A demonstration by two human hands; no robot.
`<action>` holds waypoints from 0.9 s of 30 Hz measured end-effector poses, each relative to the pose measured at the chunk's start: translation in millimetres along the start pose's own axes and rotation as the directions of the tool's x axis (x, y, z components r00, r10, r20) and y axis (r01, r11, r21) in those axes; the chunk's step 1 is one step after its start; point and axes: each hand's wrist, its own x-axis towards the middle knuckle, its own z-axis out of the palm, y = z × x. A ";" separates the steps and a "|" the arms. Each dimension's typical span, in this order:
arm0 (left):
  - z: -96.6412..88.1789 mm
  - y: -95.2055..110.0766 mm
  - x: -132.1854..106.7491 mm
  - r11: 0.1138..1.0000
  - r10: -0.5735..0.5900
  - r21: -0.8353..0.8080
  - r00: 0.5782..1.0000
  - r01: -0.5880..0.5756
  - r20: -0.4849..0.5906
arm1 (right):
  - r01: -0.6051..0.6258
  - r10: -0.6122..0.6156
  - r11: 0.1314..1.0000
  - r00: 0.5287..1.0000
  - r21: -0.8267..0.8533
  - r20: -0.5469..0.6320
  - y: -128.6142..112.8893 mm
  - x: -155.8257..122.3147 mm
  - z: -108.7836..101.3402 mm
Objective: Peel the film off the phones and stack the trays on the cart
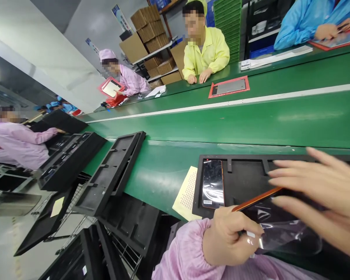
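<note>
Phone (255, 210), dark, rectangular and orange-edged, is pinched in the left hand (231, 237) near a black compartmented tray (245, 179); the blurred right hand (323, 186) spreads its fingers beside the phone, contact unclear.

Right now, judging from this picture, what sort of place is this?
Probably an electronics assembly workshop: co-workers in smocks line a long green bench, a phone lies in a black compartmented tray, and the left hand holds what looks like a second phone.
</note>
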 end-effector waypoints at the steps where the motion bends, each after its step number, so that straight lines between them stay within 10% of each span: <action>1: -0.2 1.5 -0.5 0.999 0.019 0.032 1.000 -0.019 -0.004 | 0.111 -0.108 0.992 0.993 -0.054 0.054 -4.8 6.1 7.0; 4: -1.7 3.9 -2.4 0.992 0.062 0.113 0.998 -0.059 -0.024 | 0.290 -0.259 0.942 0.948 -0.168 0.184 -15.5 16.7 24.4; 12: -0.7 -13.4 -4.8 0.888 0.400 0.259 0.916 -0.380 -0.029 | 0.244 -0.193 0.966 0.905 -0.090 0.380 -18.5 18.0 22.5; 18: -1.2 -16.6 -5.6 0.875 0.411 0.283 0.912 -0.393 -0.005 | 0.367 -0.336 0.921 0.918 -0.129 0.213 -15.6 16.4 13.4; 23: -2.9 -12.3 -5.8 0.891 0.376 0.274 0.926 -0.362 -0.001 | 0.597 -0.595 0.799 0.765 0.074 0.248 -14.5 -12.0 11.5; 27: -1.6 -12.5 -7.0 0.897 0.376 0.247 0.927 -0.367 0.012 | 0.579 -0.581 0.809 0.760 0.101 0.293 -13.6 -29.9 15.5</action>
